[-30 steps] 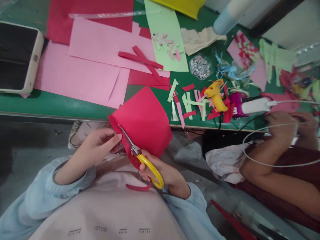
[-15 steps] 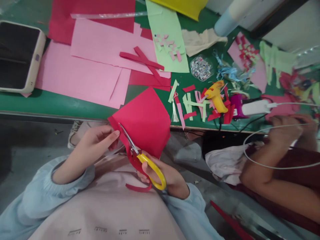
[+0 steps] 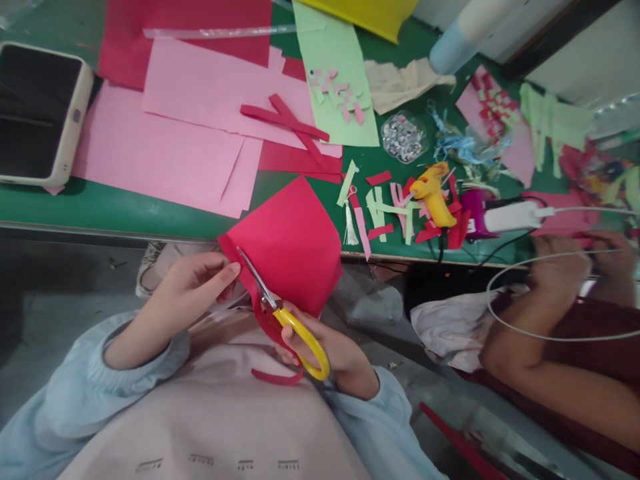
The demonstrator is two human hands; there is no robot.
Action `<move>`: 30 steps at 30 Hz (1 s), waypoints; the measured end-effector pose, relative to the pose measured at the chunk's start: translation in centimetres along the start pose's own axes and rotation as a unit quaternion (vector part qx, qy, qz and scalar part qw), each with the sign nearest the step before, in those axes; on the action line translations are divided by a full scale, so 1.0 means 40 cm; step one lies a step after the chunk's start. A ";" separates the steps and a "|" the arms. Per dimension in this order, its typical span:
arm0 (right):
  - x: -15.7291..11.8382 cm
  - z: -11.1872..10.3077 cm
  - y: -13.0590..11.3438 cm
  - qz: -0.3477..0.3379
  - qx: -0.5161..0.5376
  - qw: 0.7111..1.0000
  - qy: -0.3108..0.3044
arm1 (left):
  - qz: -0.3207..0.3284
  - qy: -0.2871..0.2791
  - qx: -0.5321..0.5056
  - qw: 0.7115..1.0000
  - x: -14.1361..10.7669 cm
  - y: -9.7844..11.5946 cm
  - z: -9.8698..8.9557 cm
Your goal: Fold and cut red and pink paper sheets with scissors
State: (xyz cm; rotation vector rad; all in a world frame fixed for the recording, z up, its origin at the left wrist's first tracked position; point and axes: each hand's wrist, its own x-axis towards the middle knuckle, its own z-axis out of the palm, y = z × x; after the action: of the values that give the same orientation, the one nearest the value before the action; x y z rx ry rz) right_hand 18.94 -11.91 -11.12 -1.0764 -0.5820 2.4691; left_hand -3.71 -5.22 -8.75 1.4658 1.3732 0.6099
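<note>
At near edge of green worktop [image 3: 200,217], just above wearer's lap: red sheet [image 3: 295,240] held tilted betw. both hands, upper corner toward worktop. L hand [image 3: 203,277] pinched sheet's L margin, thumb vs. fingers; most of sheet lay to R of fingertips. R hand [image 3: 333,343] gripped yellow-handled scissors [image 3: 300,325] at sheet's lower side, fingers around handle. Blades pointed up & L along the margin, tips just beside L thumb; couldn't tell how far apart blades stood. Narrow red strip [image 3: 277,379] showed below R hand, loose end over pale garment [image 3: 230,420].

On worktop, beyond sheet: pink sheets [image 3: 160,150], w/ two crossed red strips [image 3: 287,120] on top; lt. green sheet [image 3: 340,40] bearing small woven pieces. To R: clear container [image 3: 404,137] of small bits; yellow glue gun [image 3: 435,193] amid cut paper strips [image 3: 380,231]. Phone [image 3: 35,110] far L. Co-worker's hands [image 3: 560,267] far R, blurred; grip n/c.
</note>
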 end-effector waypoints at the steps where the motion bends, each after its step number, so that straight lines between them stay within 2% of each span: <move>1: -0.001 -0.001 0.000 0.004 -0.004 1.000 0.006 | -0.002 -0.001 0.000 1.000 0.000 0.001 0.000; 9: 0.010 -0.016 -0.008 0.025 -0.019 0.999 -0.011 | -0.014 -0.007 -0.006 1.000 -0.003 -0.004 -0.002; 14: 0.010 -0.002 -0.022 0.036 -0.022 0.999 -0.001 | -0.013 -0.008 0.002 1.000 -0.006 -0.002 -0.005; 18: 0.003 0.018 -0.026 0.002 -0.036 0.999 0.029 | -0.002 -0.029 -0.018 0.999 -0.003 0.007 -0.001; 21: 0.003 0.022 -0.020 -0.013 -0.052 0.998 0.028 | 0.000 -0.029 -0.024 0.999 -0.004 0.013 -0.001; 30: 0.013 -0.004 0.000 0.045 0.062 0.997 0.019 | -0.009 -0.032 -0.036 0.999 -0.003 0.012 0.003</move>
State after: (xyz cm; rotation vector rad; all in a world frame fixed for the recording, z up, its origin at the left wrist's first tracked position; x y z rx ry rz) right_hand 18.74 -11.60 -11.51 -1.1207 -0.3700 2.5169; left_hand -3.45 -5.31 -8.33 1.4014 1.2999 0.5898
